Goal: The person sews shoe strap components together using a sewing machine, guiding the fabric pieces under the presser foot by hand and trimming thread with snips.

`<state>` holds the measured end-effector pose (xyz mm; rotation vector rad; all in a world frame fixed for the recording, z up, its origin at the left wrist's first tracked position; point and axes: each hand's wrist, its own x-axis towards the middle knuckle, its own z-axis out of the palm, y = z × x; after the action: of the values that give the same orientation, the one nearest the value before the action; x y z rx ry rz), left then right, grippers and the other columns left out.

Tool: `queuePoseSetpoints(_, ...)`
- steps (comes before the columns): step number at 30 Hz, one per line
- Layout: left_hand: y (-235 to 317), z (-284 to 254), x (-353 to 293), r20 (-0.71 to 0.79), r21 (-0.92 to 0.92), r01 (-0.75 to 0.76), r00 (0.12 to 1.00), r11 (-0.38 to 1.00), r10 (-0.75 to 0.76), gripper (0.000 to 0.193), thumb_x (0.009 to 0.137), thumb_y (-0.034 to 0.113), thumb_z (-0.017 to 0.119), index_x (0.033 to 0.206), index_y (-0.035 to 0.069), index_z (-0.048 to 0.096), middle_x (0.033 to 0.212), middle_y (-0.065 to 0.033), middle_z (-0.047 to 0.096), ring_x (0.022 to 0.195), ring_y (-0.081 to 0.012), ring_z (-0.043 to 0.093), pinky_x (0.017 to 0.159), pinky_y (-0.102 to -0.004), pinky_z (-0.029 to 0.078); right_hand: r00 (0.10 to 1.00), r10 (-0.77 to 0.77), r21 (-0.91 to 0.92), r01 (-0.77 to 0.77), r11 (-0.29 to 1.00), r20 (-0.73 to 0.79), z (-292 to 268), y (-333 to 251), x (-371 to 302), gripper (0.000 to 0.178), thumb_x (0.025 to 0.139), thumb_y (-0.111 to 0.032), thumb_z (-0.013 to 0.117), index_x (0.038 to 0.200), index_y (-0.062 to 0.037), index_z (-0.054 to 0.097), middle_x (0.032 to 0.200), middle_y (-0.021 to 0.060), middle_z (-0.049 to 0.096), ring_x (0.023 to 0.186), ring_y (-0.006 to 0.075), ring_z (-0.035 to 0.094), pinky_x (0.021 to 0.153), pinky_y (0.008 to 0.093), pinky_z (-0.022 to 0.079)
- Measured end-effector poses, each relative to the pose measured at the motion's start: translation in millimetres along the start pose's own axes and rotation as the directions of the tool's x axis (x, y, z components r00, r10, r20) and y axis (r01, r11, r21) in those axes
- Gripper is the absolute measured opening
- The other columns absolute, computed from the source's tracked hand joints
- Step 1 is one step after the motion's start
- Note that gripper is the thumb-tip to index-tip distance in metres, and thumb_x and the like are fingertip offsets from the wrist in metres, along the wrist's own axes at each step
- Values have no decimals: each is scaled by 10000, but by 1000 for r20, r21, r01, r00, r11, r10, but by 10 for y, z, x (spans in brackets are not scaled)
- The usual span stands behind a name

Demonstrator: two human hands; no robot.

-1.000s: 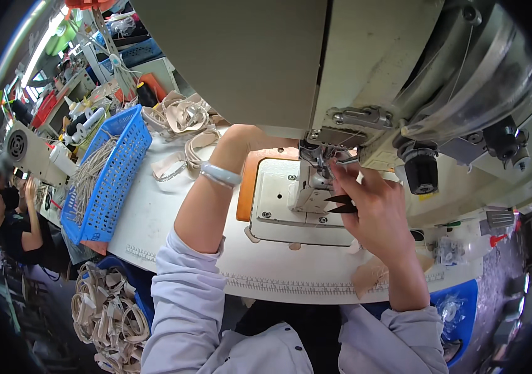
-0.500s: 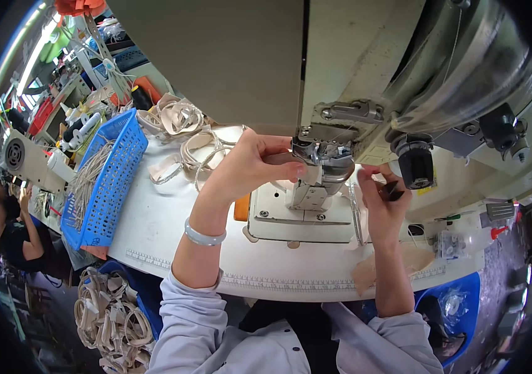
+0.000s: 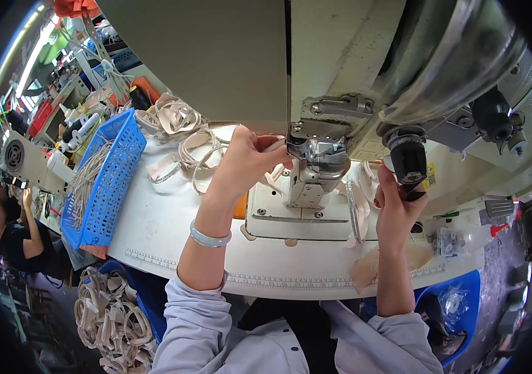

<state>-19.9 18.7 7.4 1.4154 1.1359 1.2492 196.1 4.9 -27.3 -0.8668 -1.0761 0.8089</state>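
At the sewing machine (image 3: 317,159), my left hand (image 3: 250,159) pinches a pale beige fabric piece (image 3: 272,147) against the left side of the metal sewing head. The fingertips are closed, and part of the piece is hidden behind them. My right hand (image 3: 398,202) is raised beside the machine's black knob (image 3: 408,159), its fingers curled round a small dark tool (image 3: 414,194) whose kind I cannot make out. Between the machine bed and that hand, a narrow beige strip loop (image 3: 358,209) hangs down.
Beige strip loops (image 3: 200,149) lie on the white table (image 3: 153,218), left of the machine. A blue basket (image 3: 113,181) of thin cords stands farther left. Below is a heap of beige loops (image 3: 113,318). A clear bottle with a red tip (image 3: 481,238) lies right. Another person sits far left.
My right hand has moved right and slightly down, away from the sewing head, with the dark tool. My left hand has shifted slightly left, still pinching the fabric. The view has shifted a little.
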Motion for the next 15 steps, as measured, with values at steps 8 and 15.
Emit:
queuePoseSetpoints(8,-15,-52,81,17,4,-43,999,999,43,118,726,43,591,810,-40,588,613,1,548,559,-48,506,467,-160,326,927,306,174,-346,922,218,-28,399,466,137,838,-176,464,900,-60,502,613,-5,473,450,53,370,392,222,276)
queuePoseSetpoints(15,-60,-156,155,-93,316,-176,972,932,215,186,717,88,632,848,-27,568,713,-37,562,645,-121,537,584,-227,408,775,-212,-278,446,851,595,-191,745,987,220,865,-221,420,1002,-63,488,828,67,537,777,199,485,698,313,403)
